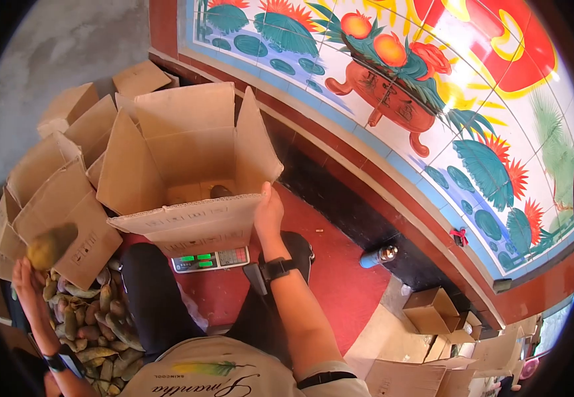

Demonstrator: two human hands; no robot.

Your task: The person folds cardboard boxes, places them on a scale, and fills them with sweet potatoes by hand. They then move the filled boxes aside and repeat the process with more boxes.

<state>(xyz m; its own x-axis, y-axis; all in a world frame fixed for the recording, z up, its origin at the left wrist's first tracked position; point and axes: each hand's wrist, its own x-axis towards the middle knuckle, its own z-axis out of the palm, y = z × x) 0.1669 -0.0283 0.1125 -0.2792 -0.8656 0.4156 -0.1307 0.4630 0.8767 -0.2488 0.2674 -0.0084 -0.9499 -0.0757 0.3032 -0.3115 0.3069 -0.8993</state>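
the fruit (52,246) is up in the left hand (27,278), fingers closed round it, above the heap of fruit (92,324) and left of the open box (188,152) on the scale (211,259). the right hand (268,213) is closed on the box's near corner. a tug there could tip the box off the scale, or the fruit might clip a flap and fall.

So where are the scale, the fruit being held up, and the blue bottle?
scale (209,259): head view, on its lit display panel.
fruit (52,245): head view, middle of its skin.
blue bottle (374,257): head view, on its blue body.
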